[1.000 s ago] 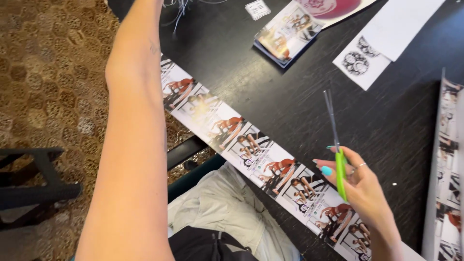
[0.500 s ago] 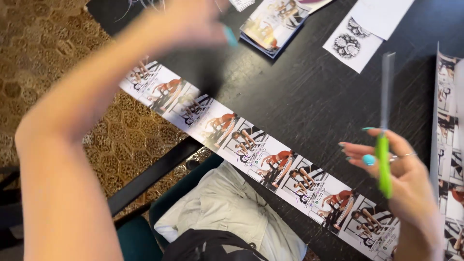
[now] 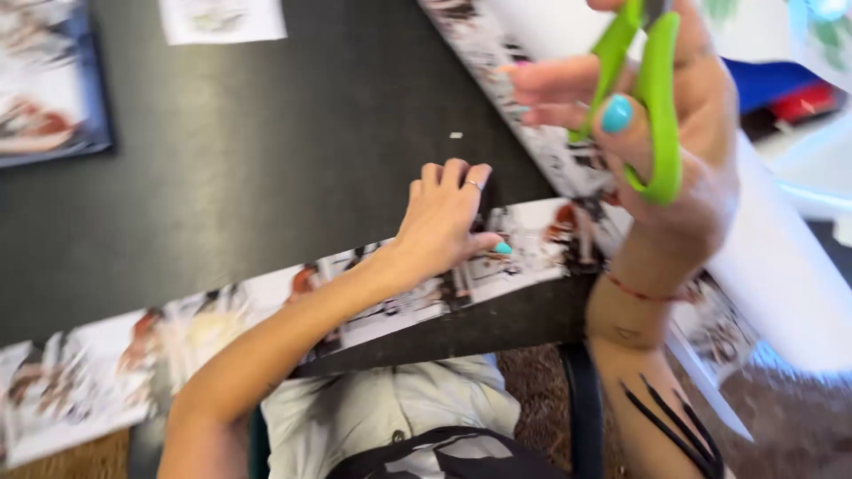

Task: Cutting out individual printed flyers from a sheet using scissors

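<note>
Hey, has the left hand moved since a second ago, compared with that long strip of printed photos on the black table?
Yes. The left hand has come down from its reach across the black table and now lies flat on the long strip of printed photos at the near edge.

The light was bright and even, and the shadows on the dark desk (image 3: 266,177) were soft. Strong motion blur smeared the whole view, most at the left and far right edges. The white paper (image 3: 781,266) at right was nearly overexposed.
</note>
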